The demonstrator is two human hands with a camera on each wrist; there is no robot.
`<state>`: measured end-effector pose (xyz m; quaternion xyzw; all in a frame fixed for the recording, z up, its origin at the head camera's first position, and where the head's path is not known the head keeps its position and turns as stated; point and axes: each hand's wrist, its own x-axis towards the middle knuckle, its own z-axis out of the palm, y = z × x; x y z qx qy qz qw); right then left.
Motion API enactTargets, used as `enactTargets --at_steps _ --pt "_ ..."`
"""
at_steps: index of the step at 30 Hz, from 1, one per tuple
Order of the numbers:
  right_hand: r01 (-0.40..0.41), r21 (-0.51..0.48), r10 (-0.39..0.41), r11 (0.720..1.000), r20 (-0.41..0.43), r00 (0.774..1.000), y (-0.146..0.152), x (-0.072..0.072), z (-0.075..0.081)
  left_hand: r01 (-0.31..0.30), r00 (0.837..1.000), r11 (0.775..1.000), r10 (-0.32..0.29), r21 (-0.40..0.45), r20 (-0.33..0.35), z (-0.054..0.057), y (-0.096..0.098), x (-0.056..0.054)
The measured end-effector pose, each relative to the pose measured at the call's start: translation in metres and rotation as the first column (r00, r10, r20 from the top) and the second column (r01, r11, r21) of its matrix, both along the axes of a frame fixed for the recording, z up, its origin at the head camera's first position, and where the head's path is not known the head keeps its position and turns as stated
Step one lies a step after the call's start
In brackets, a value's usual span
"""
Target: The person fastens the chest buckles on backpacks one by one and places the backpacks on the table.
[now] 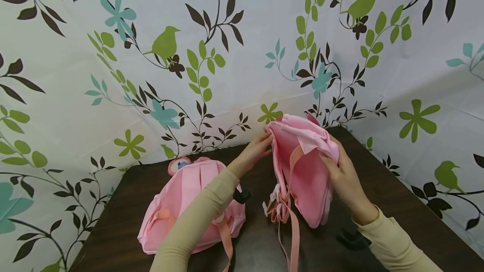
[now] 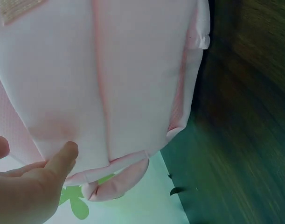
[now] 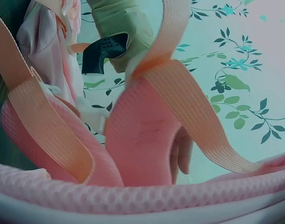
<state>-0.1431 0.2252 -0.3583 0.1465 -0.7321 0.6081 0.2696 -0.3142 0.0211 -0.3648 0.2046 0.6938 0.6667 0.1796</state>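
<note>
My right hand (image 1: 345, 175) grips the upper right part of a pink backpack (image 1: 308, 175), its thumb on the near side. This backpack stands raised and tilted, with its shoulder straps and orange webbing (image 3: 198, 121) hanging forward. At its upper left edge, my left hand (image 1: 257, 150) reaches in with extended fingers touching the strap side. The left wrist view shows the left hand (image 2: 35, 189) with thumb straight against the pale pink strap panel (image 2: 133, 79). In the right wrist view, part of that hand hides behind a padded strap (image 3: 142, 130); the right hand is unseen there.
A second pink backpack (image 1: 189, 192) lies on the dark table (image 1: 257, 247) to the left, partly under my left forearm. A round charm (image 1: 178, 165) sits at its top. Behind the table hangs a patterned cloth (image 1: 242, 83) with leaves and birds.
</note>
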Motion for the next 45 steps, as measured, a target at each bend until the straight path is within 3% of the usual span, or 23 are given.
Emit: enactTargets --at_steps 4,9,16,23,32,39,45 --pt "-0.020 -0.136 0.020 0.991 0.000 1.000 -0.004 0.000 -0.003 -0.001 1.000 1.000 0.001 0.009 -0.005 -0.002 0.000 0.001" --pt "-0.065 -0.343 0.050 0.937 -0.054 0.997 -0.011 -0.005 -0.011 0.007 0.997 0.999 -0.010 -0.039 -0.075 -0.001 -0.004 0.003" --pt "-0.089 -0.470 0.043 0.878 -0.109 0.993 -0.018 -0.016 -0.025 0.000 0.977 0.981 -0.042 -0.194 -0.210 -0.005 -0.004 0.004" --pt "-0.049 -0.560 -0.003 0.827 -0.092 0.996 -0.017 -0.026 -0.034 0.045 0.962 0.959 -0.117 -0.281 -0.246 -0.016 0.002 0.009" --pt "0.029 -0.550 -0.069 0.835 -0.052 0.996 -0.008 -0.033 -0.041 0.081 0.950 0.913 -0.192 -0.400 -0.247 -0.029 0.007 0.016" --pt "0.092 -0.539 -0.099 0.837 0.017 0.995 -0.004 -0.034 -0.047 0.096 0.954 0.916 -0.196 -0.390 -0.227 -0.035 0.010 0.021" --pt "0.101 -0.476 -0.089 0.874 0.049 0.995 0.001 -0.033 -0.054 0.115 0.958 0.917 -0.203 -0.383 -0.200 -0.038 0.010 0.021"
